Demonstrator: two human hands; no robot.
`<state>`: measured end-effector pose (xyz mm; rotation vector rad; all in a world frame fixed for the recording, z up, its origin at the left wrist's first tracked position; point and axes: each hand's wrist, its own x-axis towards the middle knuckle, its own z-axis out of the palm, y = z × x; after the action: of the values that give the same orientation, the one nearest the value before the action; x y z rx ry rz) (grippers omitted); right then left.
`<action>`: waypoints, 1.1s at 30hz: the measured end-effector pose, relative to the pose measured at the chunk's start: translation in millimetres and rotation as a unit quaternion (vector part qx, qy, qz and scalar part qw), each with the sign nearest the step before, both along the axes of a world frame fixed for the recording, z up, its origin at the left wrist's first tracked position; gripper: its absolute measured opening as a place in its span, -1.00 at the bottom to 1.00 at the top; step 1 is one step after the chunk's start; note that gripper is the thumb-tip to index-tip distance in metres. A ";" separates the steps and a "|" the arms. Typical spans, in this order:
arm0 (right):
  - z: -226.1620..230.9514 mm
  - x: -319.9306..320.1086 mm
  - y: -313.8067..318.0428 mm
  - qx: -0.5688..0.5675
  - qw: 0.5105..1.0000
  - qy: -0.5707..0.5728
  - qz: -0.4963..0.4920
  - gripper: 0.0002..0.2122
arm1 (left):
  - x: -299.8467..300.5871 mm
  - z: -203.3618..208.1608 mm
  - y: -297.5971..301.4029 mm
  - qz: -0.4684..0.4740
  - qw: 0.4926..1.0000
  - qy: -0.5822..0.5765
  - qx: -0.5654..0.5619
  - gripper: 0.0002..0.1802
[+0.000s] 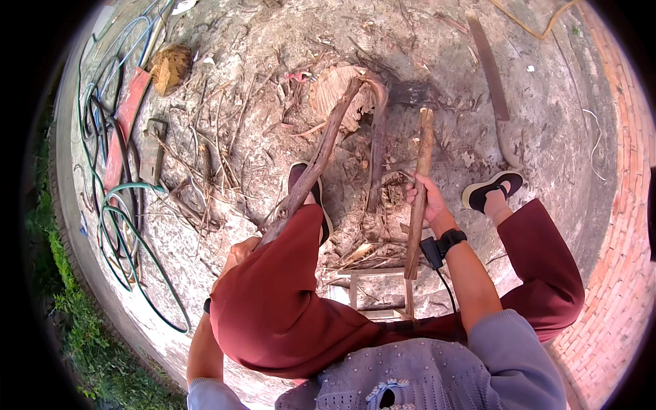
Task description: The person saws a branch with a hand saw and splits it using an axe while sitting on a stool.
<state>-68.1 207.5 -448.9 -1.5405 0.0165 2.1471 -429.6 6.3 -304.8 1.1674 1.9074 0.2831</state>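
Observation:
A long, crooked branch (316,162) slants up from beside my left knee. Its far end lies over a round wooden stump (331,92), where it bends sharply and a second length hangs back toward me. My left hand (240,251) is closed around the branch's near end, partly hidden by my knee. In my right hand (429,199), fingers wrapped round its middle, is a straight wooden stick (425,147). The stick stands nearly lengthwise between my legs, its near end over a low wooden frame (372,272).
A long flat blade with a handle (489,65) lies at the far right. Twigs (222,160) litter the ground left of my foot. Hoses (140,263), a red board (126,126) and a cut log (171,68) lie on the left. Brick paving (625,198) borders the right.

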 end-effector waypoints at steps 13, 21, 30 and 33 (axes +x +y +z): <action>115.0 8.8 -55.0 0.263 0.907 -0.235 0.231 -0.81 | 31.1 55.2 -74.6 0.027 0.998 0.055 -0.028 -0.64; 6.3 18.7 -108.2 0.260 0.906 -0.253 0.217 -0.81 | 34.5 -8.1 -70.7 -0.004 0.995 0.056 -0.080 -0.62; -40.7 -45.8 -74.7 0.226 0.938 -0.249 0.090 -0.76 | 22.5 -105.5 -49.5 -0.004 0.993 0.056 -0.106 -0.59; -54.0 -59.6 -43.4 0.211 0.952 -0.211 0.065 -0.78 | 19.7 -136.1 -59.7 0.007 0.999 0.037 -0.021 -0.61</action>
<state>-127.6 164.1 -502.9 -1.7283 -0.6597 1.7160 -409.9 -53.4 -440.9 1.1510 1.9769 0.2102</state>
